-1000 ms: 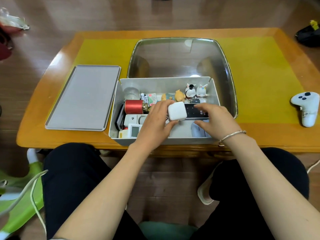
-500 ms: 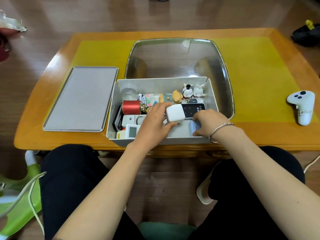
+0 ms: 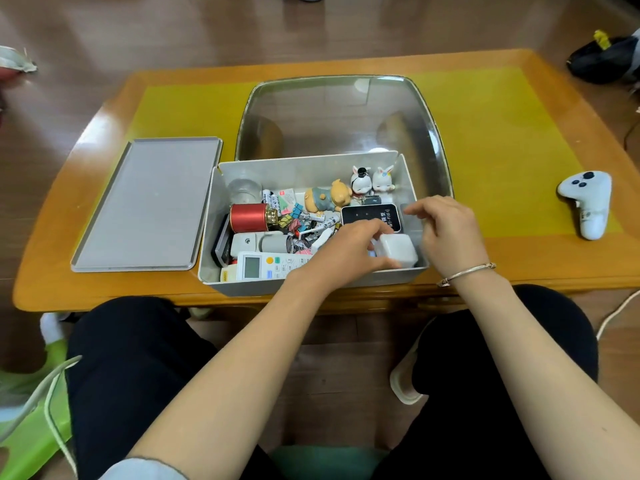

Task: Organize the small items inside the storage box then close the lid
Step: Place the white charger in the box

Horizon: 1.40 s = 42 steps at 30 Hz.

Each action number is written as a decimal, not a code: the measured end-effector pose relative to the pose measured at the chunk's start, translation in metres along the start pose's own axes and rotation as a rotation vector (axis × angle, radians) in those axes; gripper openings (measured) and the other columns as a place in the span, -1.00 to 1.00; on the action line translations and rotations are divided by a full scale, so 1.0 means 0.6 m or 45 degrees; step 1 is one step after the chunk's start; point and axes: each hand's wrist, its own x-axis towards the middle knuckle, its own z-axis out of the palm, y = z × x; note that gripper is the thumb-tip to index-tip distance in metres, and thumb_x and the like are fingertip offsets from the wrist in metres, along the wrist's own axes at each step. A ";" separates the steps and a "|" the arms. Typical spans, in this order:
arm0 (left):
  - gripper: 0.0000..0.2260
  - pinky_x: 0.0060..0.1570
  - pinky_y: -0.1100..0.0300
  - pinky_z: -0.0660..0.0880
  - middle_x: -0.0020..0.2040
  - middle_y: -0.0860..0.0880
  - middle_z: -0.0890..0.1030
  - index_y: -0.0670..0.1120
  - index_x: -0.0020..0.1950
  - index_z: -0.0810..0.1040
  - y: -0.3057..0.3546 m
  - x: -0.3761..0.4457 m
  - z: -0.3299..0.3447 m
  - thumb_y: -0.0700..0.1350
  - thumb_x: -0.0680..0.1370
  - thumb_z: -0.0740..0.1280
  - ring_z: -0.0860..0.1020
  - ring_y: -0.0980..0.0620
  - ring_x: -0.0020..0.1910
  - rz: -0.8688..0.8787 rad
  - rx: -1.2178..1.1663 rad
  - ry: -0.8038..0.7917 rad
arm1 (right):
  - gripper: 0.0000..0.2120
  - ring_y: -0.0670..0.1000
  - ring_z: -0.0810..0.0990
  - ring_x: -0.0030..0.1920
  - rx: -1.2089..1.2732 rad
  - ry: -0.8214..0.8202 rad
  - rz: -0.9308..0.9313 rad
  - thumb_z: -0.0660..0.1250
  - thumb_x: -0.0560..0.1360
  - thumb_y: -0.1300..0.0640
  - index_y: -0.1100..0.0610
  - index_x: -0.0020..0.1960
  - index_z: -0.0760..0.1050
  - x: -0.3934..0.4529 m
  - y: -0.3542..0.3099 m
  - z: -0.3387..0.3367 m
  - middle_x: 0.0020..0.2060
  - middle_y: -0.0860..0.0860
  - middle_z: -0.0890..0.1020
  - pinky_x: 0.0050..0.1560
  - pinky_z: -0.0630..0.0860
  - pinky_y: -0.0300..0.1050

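Note:
A grey storage box (image 3: 304,171) stands open at the table's near edge, full of small items. My left hand (image 3: 349,251) grips a white cube charger (image 3: 398,252) low in the box's near right corner. My right hand (image 3: 446,230) hovers over the box's right wall with loosely curled fingers and holds nothing. A black flat device (image 3: 367,216) lies just behind the charger. Further in are a red thread spool (image 3: 247,217), a white remote (image 3: 266,266), a pig figurine (image 3: 327,199) and two small white figurines (image 3: 372,180). The grey lid (image 3: 145,206) lies flat left of the box.
A clear plastic tub (image 3: 343,116) sits behind the box on the yellow mat (image 3: 512,143). A white game controller (image 3: 587,202) lies at the table's right. My knees are under the table's near edge. A green stool (image 3: 24,427) stands at the lower left.
My left hand carried the white charger from above the box's middle down into the near right corner. My right hand came up out of the box and now hovers by its right wall.

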 end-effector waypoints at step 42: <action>-0.71 0.09 -0.02 0.27 0.22 0.01 0.55 -0.04 0.27 0.49 -0.001 -0.061 0.014 -0.06 0.63 0.08 0.39 -0.05 0.23 0.051 0.774 -0.195 | -0.64 0.08 0.48 0.17 -0.604 -0.787 -0.081 0.08 0.50 0.24 0.00 0.16 0.53 0.023 -0.015 0.022 0.11 0.01 0.60 0.10 0.35 0.01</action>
